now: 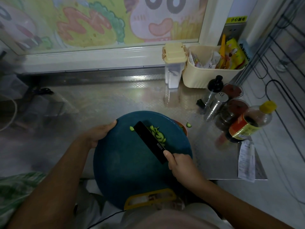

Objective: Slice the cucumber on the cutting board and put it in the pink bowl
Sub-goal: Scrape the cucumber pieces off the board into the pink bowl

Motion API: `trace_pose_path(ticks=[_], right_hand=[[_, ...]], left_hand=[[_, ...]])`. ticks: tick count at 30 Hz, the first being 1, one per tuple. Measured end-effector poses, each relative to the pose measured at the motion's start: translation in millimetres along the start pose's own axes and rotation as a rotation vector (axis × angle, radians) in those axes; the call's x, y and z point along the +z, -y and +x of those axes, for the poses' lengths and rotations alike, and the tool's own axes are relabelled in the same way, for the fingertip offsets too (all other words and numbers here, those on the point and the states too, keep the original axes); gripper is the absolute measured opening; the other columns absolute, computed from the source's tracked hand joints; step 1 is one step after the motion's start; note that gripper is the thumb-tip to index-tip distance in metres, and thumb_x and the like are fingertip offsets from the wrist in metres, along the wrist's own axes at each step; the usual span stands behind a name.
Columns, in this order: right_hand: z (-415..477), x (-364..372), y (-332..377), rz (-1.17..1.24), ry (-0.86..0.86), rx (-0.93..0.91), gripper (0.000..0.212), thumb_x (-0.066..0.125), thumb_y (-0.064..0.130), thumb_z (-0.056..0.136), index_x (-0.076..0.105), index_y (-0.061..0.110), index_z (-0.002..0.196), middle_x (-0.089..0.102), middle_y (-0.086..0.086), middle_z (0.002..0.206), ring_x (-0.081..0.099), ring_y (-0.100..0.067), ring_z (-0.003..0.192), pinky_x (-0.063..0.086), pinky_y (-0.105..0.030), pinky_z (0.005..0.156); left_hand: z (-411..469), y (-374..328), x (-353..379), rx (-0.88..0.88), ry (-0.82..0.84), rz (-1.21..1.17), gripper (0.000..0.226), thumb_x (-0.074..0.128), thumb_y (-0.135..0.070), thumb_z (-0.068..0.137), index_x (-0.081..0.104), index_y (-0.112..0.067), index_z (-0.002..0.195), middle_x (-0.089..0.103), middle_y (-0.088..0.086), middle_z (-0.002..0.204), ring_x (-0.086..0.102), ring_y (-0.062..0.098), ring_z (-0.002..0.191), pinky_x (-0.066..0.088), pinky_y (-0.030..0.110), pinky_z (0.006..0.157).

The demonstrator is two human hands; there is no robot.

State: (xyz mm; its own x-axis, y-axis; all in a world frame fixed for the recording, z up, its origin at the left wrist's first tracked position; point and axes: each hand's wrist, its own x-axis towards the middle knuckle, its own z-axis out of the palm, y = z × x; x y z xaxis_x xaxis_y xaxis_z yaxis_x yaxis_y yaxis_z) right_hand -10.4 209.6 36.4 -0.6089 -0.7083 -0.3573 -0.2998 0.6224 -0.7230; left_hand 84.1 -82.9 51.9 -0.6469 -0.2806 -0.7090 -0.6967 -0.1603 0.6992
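Note:
A round dark teal cutting board with a yellow handle is lifted and tilted over the steel counter. My left hand grips its left rim. My right hand holds a black cleaver flat against the board. Green cucumber slices lie heaped along the blade's right side, and one slice sits by the blade tip. Only a sliver of the pink bowl shows under the board's right edge. One stray slice lies on the counter.
Right of the board stand a soy sauce bottle, a steel shaker, a black-capped bottle and jars. A cream basket and a lidded container sit at the back. A paper slip lies at the counter's right edge.

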Motion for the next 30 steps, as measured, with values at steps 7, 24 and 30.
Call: trace_pose_path(ticks=[7, 24, 30], right_hand=[[5.6, -18.8, -8.0, 0.205, -0.015, 0.086, 0.056, 0.034, 0.046, 0.098, 0.047, 0.014, 0.055, 0.042, 0.004, 0.039, 0.042, -0.004, 0.034, 0.034, -0.023, 0.048], [0.1, -7.0, 28.7, -0.125, 0.111, -0.150, 0.052, 0.028, 0.046, 0.100, 0.052, 0.013, 0.067, 0.055, -0.006, 0.066, 0.051, -0.018, 0.062, 0.039, -0.033, 0.062], [-5.6, 9.4, 25.6, -0.216, 0.108, -0.160, 0.045, 0.024, 0.048, 0.100, 0.034, 0.024, 0.063, 0.038, 0.005, 0.061, 0.040, -0.013, 0.058, 0.031, -0.029, 0.062]], left_hand=[[4.1, 4.1, -2.7, -0.046, -0.019, 0.012, 0.099, 0.073, -0.079, 0.035, 0.065, -0.013, 0.109, 0.071, 0.005, 0.107, 0.065, 0.023, 0.103, 0.052, 0.035, 0.084], [10.5, 19.4, -1.5, -0.061, -0.004, -0.090, 0.109, 0.080, -0.074, 0.027, 0.063, -0.010, 0.114, 0.068, 0.011, 0.112, 0.066, 0.025, 0.100, 0.057, 0.034, 0.076], [7.5, 20.8, -0.4, -0.072, 0.035, -0.146, 0.105, 0.084, -0.068, 0.026, 0.065, -0.007, 0.108, 0.069, 0.014, 0.108, 0.067, 0.028, 0.096, 0.058, 0.034, 0.069]])
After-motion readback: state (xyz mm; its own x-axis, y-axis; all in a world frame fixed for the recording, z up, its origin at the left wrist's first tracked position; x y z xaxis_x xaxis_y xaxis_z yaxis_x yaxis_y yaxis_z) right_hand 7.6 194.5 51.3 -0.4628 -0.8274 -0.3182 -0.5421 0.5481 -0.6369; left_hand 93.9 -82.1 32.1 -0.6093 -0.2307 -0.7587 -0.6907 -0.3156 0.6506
